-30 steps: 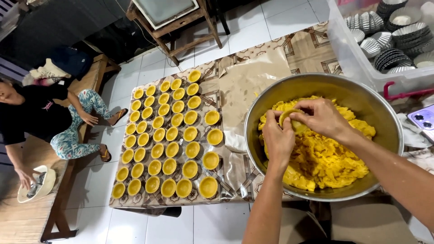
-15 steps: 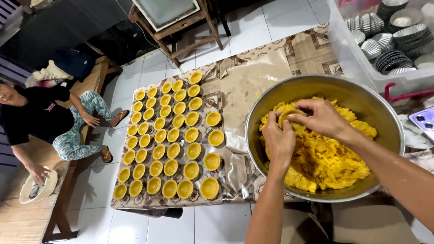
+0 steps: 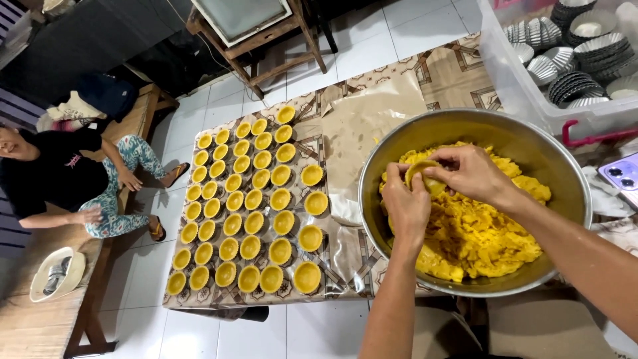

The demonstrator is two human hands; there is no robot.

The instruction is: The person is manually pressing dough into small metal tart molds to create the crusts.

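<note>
Both hands, left (image 3: 407, 206) and right (image 3: 468, 174), pinch one dough-lined tart mould (image 3: 425, 177) over the bowl (image 3: 399, 154).

A clear plastic storage bin (image 3: 525, 86) with a pink latch stands at upper right, and a lilac phone (image 3: 621, 176), screen hidden, lies just below it.

About forty-four filled tart moulds (image 3: 254, 222), one steel bowl (image 3: 505, 126), one plastic bin (image 3: 515, 86).

White tiled floor (image 3: 425, 26), wooden bench (image 3: 40, 319), wooden stand (image 3: 252, 40).
</note>
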